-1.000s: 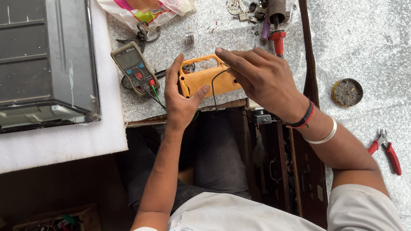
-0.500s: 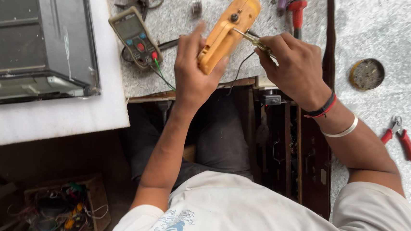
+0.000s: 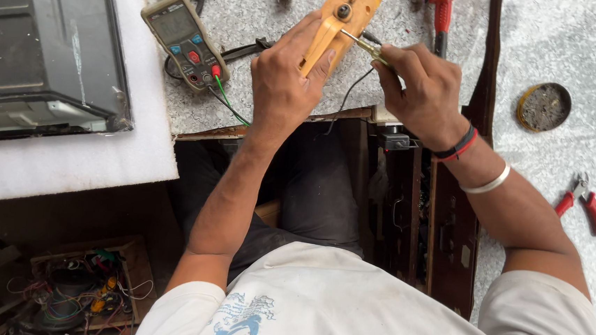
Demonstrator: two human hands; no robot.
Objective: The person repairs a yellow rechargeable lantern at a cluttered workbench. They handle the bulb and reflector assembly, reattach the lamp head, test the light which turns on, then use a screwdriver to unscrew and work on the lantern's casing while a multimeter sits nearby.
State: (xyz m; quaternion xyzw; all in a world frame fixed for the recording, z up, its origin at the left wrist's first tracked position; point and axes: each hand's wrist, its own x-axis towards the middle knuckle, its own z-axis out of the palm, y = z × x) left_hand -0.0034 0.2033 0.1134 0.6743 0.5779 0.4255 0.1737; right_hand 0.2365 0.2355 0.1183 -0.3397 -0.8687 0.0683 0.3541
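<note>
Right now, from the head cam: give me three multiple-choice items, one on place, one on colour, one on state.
1. Where does the multimeter lie?
A. on the speckled worktop, on the left hand's side of the orange tool
B. on the floor by the red-handled pliers
C. in the crate of wires

2. What colour is the tool body that the left hand grips?
A. blue
B. orange-yellow
C. black

3. What is the right hand doing?
A. resting open on the bench
B. holding the pliers
C. holding a screwdriver, tip against the tool

Key: 1 A, it sits on the grey surface beside the tool. 2 B, the casing is orange-yellow. 3 C, the fingers pinch the shaft.
</note>
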